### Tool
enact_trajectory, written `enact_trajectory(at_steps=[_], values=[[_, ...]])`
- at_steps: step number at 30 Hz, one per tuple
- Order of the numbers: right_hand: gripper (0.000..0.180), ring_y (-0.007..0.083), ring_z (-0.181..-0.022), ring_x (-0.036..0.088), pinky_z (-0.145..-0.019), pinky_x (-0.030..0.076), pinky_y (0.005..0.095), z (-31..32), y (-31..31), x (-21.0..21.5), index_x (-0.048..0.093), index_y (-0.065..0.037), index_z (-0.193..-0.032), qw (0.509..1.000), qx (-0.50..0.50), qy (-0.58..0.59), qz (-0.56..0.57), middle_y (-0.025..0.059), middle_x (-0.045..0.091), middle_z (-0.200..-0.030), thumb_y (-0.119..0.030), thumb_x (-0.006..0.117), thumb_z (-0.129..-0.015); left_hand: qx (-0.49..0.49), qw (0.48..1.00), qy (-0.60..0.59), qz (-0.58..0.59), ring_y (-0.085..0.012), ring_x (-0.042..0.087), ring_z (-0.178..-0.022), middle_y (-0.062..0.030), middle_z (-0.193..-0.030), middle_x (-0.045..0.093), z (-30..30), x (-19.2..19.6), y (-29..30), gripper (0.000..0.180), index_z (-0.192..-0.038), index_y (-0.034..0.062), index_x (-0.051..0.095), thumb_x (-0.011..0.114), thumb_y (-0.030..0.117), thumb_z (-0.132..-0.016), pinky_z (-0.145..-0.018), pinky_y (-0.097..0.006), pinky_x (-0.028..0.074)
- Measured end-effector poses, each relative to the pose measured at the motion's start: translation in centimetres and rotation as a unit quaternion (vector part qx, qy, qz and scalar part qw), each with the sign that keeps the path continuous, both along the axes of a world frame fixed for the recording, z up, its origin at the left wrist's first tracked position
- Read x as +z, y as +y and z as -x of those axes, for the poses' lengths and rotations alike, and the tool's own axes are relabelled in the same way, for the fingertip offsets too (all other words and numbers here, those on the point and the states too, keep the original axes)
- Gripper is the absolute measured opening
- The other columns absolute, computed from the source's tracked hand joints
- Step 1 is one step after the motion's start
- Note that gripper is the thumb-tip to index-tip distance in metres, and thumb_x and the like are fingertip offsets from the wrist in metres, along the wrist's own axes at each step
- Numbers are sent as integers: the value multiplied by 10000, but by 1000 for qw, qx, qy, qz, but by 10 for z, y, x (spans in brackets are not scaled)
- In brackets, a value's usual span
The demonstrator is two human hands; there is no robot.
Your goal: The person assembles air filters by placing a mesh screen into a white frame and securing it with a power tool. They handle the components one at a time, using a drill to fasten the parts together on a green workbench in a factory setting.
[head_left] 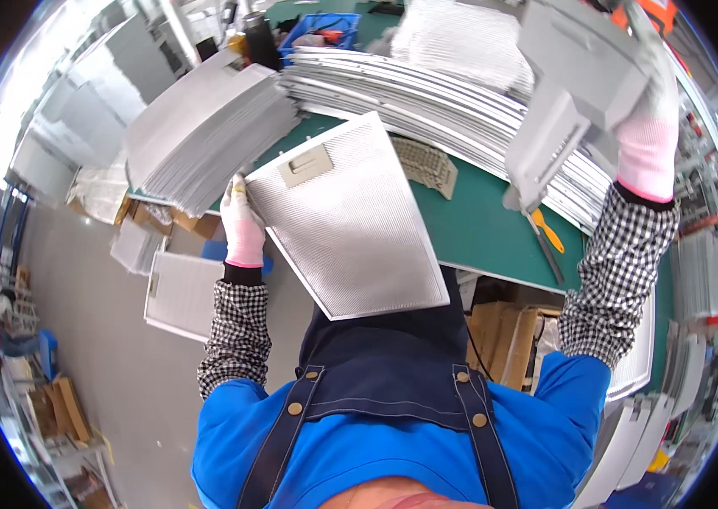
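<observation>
My left hand (238,222), in a white and pink glove, grips the left edge of a mesh metal filter panel (359,220). The panel is tilted, its lower edge close to my apron, and a beige latch handle (306,165) sits near its top corner. Raised at the upper right, my right hand (651,93), gloved alike, is beside a grey machine-like body (579,59) with a slotted lower part. Its fingers are partly hidden at the top edge, so their grip is unclear. A yellow-handled tool (548,231) lies on the green table (477,220) below the grey body.
Stacked thin panels (215,127) stand on the table's left, and long stacked frames (410,93) curve along its back. Behind are a blue bin (321,32) and mesh sheets (460,42). A patterned block (427,165) lies mid-table. Cardboard boxes (503,339) sit under the table.
</observation>
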State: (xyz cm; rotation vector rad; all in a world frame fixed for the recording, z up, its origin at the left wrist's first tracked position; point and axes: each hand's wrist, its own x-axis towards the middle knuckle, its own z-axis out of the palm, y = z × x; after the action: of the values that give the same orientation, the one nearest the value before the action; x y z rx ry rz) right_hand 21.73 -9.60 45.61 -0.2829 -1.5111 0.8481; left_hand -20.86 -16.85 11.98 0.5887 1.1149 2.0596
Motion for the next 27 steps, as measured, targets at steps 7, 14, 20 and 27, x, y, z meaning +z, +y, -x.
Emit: enact_trajectory(at_steps=[7,14,20,27], values=[[266,93,-876,582,-796,468,258,-6,6,20,650,-44,-1123,968,-148,-110,-173,11,623,-976,-285,596,-1024,-77,996,-14,34,-153,602,-1056,-94,-1167,672,-93,60,40,318,-1227,-25,655,514,215,-1074,-978,-276,469],[174,38,-733,575,-627,448,191,7,-16,23,608,-91,-1066,998,-24,-35,-52,-45,600,-866,-250,629,-998,-121,985,104,62,-147,583,-1077,-104,-1204,667,-106,72,47,336,-1202,-32,677,482,215,-1086,-1012,-277,438],[230,45,-769,593,-678,473,214,-8,7,10,650,-73,-1055,999,-49,10,8,-38,620,-875,-295,641,-993,-109,991,70,41,-150,590,-1040,-95,-1138,664,-99,54,52,341,-1194,-36,671,475,222,-1086,-966,-285,460],[277,41,-742,566,-666,449,212,2,12,4,670,-87,-1009,999,-44,7,-27,-42,611,-835,-362,636,-997,-229,879,414,52,-100,582,-888,-45,-972,676,-153,97,-6,269,-1082,-7,655,468,186,-1074,-819,-238,458]])
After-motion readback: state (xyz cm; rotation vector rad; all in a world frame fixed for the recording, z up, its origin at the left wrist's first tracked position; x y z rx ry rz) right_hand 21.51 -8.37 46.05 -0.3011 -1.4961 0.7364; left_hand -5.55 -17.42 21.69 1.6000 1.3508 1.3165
